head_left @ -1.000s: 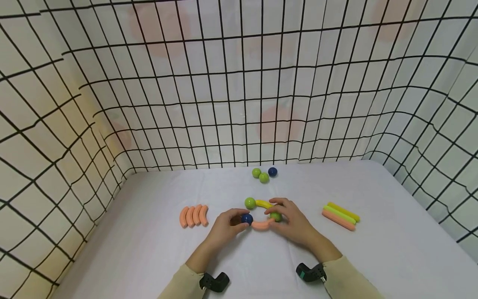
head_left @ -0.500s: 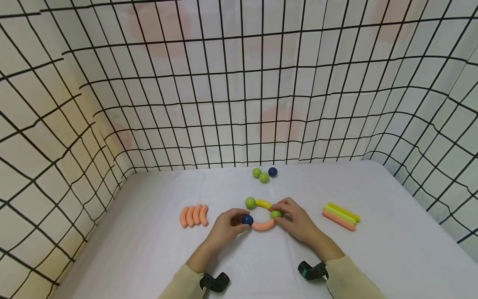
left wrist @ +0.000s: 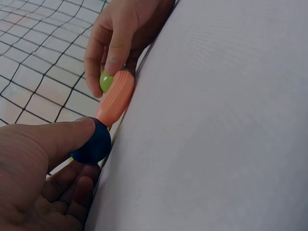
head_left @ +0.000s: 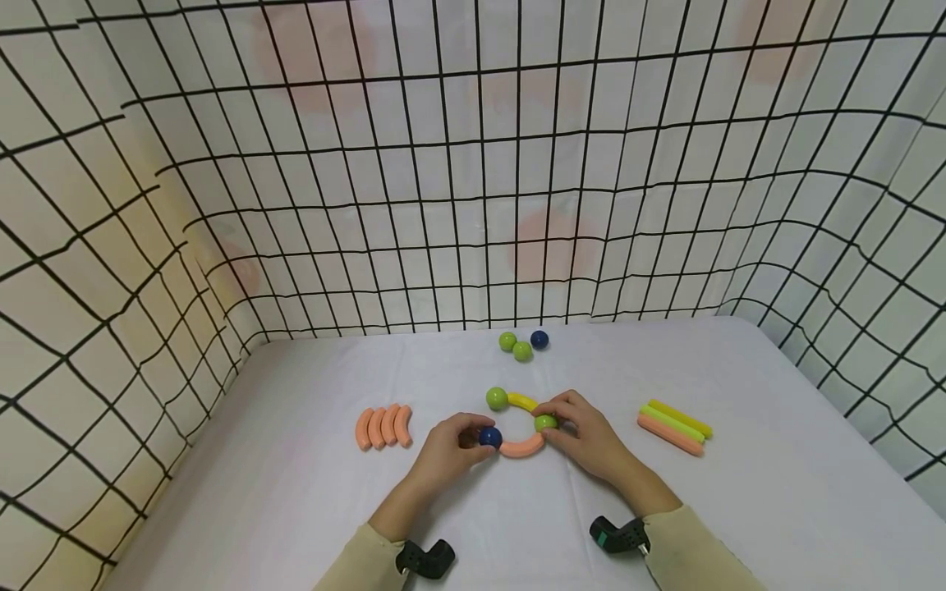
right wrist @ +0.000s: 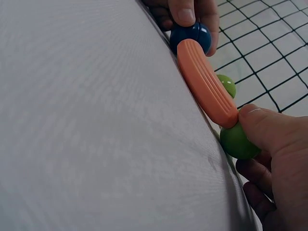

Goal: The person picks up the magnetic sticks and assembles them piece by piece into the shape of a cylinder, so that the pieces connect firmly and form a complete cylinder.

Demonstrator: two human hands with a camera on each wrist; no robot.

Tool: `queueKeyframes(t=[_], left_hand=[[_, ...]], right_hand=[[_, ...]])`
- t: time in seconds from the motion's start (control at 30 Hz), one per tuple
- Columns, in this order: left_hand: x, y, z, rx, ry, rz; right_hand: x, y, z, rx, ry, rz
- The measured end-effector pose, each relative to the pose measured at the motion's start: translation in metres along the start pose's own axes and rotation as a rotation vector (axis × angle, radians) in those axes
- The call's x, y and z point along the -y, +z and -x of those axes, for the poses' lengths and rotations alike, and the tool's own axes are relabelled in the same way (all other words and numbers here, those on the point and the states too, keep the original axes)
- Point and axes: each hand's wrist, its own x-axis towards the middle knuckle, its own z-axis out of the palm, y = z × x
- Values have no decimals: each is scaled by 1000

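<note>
On the table (head_left: 517, 525), left hand (head_left: 446, 447) and right hand (head_left: 584, 437) flank an orange arc (head_left: 521, 446), pinching a blue ball (head_left: 491, 437) and a green ball (head_left: 545, 422) respectively at its ends. Level, even inward pressure should keep the ends straight.

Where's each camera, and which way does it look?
Head: on the person's head, looking forward and down at the table; left hand, right hand and sleeves show.
Left wrist: on that wrist, looking past the blue ball; left hand near, right hand beyond.
Right wrist: on that wrist, looking back past the green ball; right hand near, left hand beyond.
Both wrist views share the orange arc.
</note>
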Motion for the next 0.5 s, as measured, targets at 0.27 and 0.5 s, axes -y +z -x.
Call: queueKeyframes(t=[0.27, 0.5], left_hand=[[-1, -1, 0, 18, -24, 0], [-2, -4, -1, 36, -38, 24]], right_hand=[[1, 0, 0, -1, 12, 6], [0, 1, 0, -2, 29, 11]])
